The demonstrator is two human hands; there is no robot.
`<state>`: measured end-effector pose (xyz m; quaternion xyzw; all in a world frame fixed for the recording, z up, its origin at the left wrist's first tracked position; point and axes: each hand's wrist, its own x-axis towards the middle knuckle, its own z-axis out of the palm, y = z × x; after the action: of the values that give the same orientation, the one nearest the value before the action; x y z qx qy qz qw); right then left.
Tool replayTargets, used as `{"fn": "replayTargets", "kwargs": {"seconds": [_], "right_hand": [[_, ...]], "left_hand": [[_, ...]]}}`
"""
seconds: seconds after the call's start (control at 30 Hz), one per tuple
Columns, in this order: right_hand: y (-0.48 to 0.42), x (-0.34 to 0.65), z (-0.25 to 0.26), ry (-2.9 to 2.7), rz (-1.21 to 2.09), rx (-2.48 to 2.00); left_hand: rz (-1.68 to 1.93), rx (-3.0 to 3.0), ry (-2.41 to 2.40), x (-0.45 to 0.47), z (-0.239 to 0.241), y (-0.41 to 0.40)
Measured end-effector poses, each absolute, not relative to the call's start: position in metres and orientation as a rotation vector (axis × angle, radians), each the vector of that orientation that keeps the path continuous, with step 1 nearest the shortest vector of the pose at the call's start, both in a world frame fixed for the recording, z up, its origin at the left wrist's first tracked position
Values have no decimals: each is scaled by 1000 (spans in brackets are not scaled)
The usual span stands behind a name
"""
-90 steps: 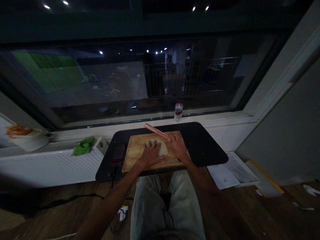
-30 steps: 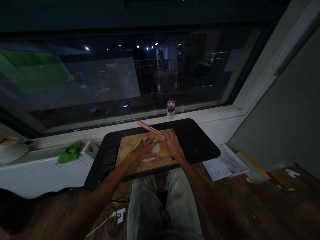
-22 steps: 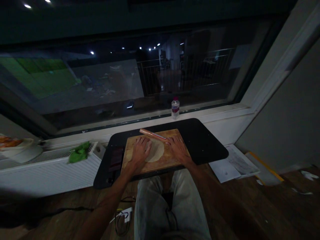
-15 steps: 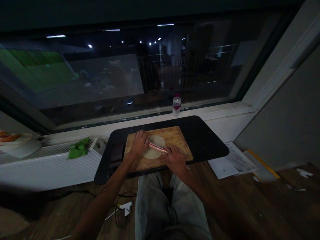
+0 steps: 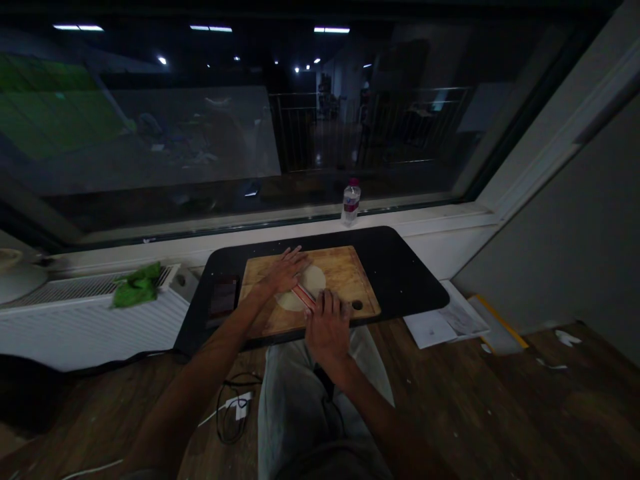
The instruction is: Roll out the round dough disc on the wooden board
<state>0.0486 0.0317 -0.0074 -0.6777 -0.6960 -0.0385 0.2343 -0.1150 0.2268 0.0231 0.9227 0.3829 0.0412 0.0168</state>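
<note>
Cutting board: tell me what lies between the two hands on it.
In the head view, a rolling pin stretches between the left hand and the right hand, lying across the flat round of dough on the cutting board.

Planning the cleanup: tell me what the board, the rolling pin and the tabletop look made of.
Board: wood, matt tan, grain streaks visible. Rolling pin: probably wood, reddish with a pale stripe; too dim to be sure. Tabletop: smooth black, likely laminate or plastic, faint specks.
</note>
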Motion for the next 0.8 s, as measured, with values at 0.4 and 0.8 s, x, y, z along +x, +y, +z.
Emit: {"fn": "replayTargets", "kwargs": {"seconds": [0.4, 0.8], "right_hand": [[148, 132, 11, -2115, -268, -1849], [258, 132, 42, -2638, 161, -1575]], "left_hand": [[326, 2736, 1605, -110, 17, 195], [174, 2453, 1946, -95, 25, 177]]}}
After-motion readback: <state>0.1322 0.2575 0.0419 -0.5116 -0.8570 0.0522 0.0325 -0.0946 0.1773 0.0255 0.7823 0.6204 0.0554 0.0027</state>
